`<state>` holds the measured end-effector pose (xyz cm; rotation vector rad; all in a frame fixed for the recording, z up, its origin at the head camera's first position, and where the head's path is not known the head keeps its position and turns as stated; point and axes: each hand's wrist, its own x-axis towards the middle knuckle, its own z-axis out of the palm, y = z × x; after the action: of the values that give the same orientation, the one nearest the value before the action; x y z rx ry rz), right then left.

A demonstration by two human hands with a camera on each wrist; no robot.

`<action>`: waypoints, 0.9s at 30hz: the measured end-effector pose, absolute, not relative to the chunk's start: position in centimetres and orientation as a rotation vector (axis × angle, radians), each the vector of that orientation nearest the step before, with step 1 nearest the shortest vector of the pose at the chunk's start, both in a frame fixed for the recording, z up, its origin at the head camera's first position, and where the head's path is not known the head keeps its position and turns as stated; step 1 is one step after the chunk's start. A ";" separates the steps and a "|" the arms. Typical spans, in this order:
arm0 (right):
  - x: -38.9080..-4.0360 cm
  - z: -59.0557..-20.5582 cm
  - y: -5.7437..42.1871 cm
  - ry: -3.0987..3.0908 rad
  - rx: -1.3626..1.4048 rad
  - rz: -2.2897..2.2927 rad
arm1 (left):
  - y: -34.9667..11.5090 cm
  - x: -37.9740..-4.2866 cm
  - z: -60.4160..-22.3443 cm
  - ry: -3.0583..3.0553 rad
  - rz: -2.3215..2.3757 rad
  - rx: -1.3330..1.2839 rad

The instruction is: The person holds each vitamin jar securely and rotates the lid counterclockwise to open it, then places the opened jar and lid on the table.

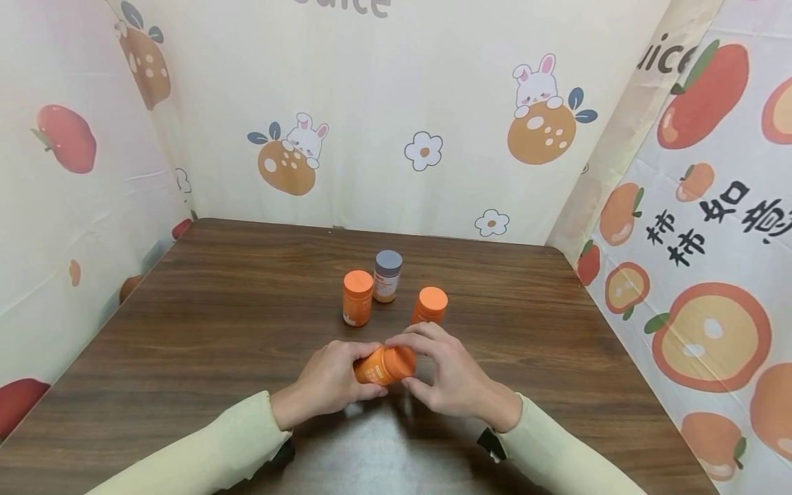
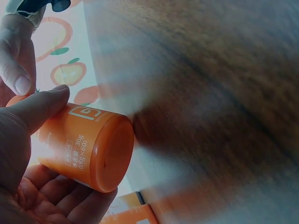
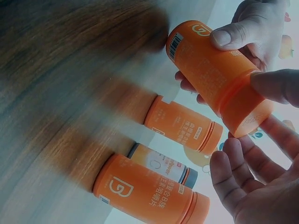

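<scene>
With the left hand [image 1: 334,377] holding the orange tablet bottle [image 1: 374,368] and the right hand [image 1: 450,371] pinching its three-o'clock cap [image 1: 402,362], snug seems best.
</scene>
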<state>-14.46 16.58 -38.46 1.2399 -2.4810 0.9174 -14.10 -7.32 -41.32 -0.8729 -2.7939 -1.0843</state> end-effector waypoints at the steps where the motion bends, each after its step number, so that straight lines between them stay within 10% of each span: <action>1: -14.5 -38.5 16.6 -2.480 1.246 0.917 | -7.3 -14.1 -41.3 -2.795 -1.085 -0.871; 27: -14.1 -38.3 15.9 -2.690 0.878 0.973 | -7.3 -14.1 -41.4 -2.802 -1.110 -0.849</action>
<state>-14.11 15.95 -38.35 0.8783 -2.6900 0.9730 -14.15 -7.30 -41.38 -0.8486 -2.8025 -1.1096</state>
